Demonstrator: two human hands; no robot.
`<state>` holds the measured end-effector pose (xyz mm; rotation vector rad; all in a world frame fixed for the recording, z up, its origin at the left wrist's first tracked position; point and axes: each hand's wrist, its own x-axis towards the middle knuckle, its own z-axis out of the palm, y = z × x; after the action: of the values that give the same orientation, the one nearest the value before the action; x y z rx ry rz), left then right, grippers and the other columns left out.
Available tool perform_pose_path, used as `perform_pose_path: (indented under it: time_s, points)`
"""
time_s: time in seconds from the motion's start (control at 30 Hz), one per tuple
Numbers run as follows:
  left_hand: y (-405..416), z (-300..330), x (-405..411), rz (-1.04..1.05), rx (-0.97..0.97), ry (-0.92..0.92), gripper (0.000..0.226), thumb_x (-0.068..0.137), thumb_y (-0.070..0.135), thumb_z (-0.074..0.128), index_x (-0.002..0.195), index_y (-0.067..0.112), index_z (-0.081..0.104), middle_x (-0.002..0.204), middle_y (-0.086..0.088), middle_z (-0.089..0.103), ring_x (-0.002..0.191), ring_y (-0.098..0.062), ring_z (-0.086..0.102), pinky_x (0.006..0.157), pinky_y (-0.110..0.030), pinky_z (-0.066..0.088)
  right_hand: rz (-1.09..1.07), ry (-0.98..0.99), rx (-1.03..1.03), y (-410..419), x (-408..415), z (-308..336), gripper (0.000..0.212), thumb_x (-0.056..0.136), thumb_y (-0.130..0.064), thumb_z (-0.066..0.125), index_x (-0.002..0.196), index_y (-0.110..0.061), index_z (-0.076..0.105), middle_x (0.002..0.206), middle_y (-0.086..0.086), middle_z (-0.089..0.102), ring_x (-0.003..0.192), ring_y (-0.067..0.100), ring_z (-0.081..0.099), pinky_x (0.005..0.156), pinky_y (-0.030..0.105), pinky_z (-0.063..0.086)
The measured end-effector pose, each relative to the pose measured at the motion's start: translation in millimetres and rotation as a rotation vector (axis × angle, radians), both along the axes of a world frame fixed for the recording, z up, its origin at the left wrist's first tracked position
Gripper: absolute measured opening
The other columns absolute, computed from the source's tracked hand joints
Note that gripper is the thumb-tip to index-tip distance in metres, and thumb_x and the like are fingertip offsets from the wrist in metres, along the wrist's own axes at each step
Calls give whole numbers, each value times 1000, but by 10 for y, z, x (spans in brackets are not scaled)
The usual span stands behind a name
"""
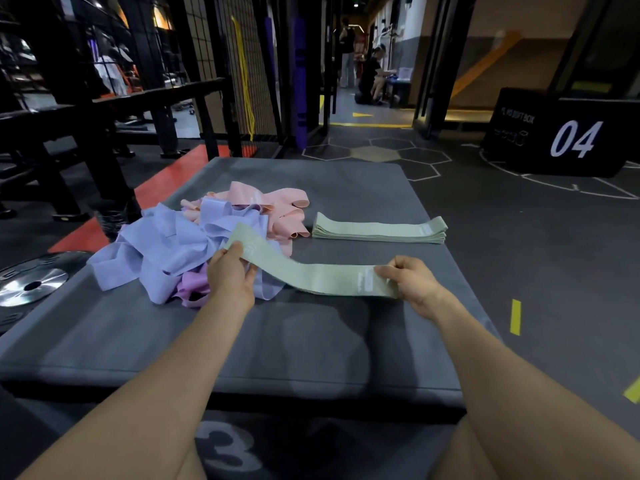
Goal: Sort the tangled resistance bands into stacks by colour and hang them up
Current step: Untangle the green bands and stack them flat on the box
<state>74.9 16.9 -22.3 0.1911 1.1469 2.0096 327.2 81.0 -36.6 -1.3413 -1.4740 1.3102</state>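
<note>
Green band (311,273) is stretched flat between both hands at the centre of the frame, just above the grey mat (311,341). The left hand (230,275) pinches its upper-left end, thumb on top, fingers curled beneath; the right hand (412,284) pinches the lower-right end near a pale label. Its long axis runs roughly left to right across the frame, the left end tilted up and away toward the tangle (194,244), the right end lying lower and nearer.

Behind it, right of centre, sits the green stack (379,230), its long axis also left to right, so the held band needs little turning to match.

Risks, as I judge them: the left end lies touching or just over the blue and pink bands of the tangle, so lifting may drag a loose loop along. Laid down carelessly, the band could land skewed or nudge the stack's layers out of line. A loosened pinch would let the stretched band snap back toward the other hand.
</note>
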Motion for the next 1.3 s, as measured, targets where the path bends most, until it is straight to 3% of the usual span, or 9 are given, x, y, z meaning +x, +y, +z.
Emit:
perform_pose_path:
  time_s: [0.1, 0.2, 0.37, 0.47, 0.6, 0.67, 0.87, 0.93, 1.3]
  points:
    - [50, 25, 7, -31, -5, 64, 16, 97, 7, 45, 109, 13, 53, 94, 0, 62, 79, -11, 60, 68, -25, 50, -31, 58, -62, 55, 86, -51, 33, 87, -11, 62, 63, -16, 40, 61, 2, 42, 55, 14, 40, 50, 25, 38]
    - [134, 58, 31, -20, -48, 121, 24, 96, 7, 46, 118, 9, 54, 105, -4, 60, 85, -15, 60, 75, -28, 51, -52, 58, -80, 136, 145, -84, 29, 85, -10, 66, 69, -16, 42, 72, 4, 51, 69, 18, 52, 65, 37, 52]
    - [413, 138, 168, -28, -107, 333, 14, 93, -2, 44, 89, 9, 54, 84, -4, 58, 76, -18, 57, 69, -29, 50, -173, 131, -53, 413, 255, 19, 26, 83, -2, 67, 75, -16, 46, 78, 4, 54, 67, 16, 54, 47, 24, 49]
    - [702, 249, 230, -51, -174, 562, 24, 86, -5, 45, 79, 12, 60, 78, -7, 61, 79, -29, 58, 73, -40, 52, -257, 19, 12, 683, 397, 149, 21, 80, -6, 71, 89, -12, 53, 86, 6, 56, 71, 18, 55, 52, 26, 45]
    - [1157, 377, 303, -89, -308, 704, 29, 82, -3, 47, 66, 18, 58, 60, 1, 60, 71, -26, 55, 70, -37, 51, -342, -171, 91, 1162, 546, 289, 21, 84, -3, 62, 104, -2, 61, 99, 18, 61, 81, 25, 56, 71, 40, 53]
    - [1395, 360, 303, -89, -370, 723, 22, 83, -2, 49, 69, 13, 58, 69, -2, 60, 70, -24, 55, 69, -38, 55, -364, -315, 158, 1388, 601, 345, 21, 86, -2, 53, 104, -2, 64, 105, 18, 65, 88, 29, 58, 79, 35, 48]
    - [1920, 237, 283, -223, -551, 961, 7, 81, 12, 57, 85, 9, 62, 77, -9, 58, 69, -30, 56, 57, -25, 50, -413, -546, 273, 1854, 718, 332, 20, 85, -1, 51, 101, -4, 63, 106, 16, 65, 99, 32, 58, 74, 23, 37]
    - [2024, 172, 296, -265, -563, 985, 7, 73, 17, 60, 77, 11, 61, 77, -10, 57, 72, -28, 55, 70, -31, 50, -418, -581, 294, 1953, 735, 286, 19, 85, 1, 51, 100, -3, 62, 105, 17, 64, 94, 31, 57, 73, 24, 38]
    - [2277, -159, 223, -457, -646, 982, 16, 54, 14, 55, 55, 18, 40, 48, -5, 37, 48, -21, 36, 58, -32, 33, -382, -738, 310, 2100, 756, 104, 22, 84, 2, 48, 99, -6, 62, 102, 18, 62, 89, 33, 57, 73, 35, 47]
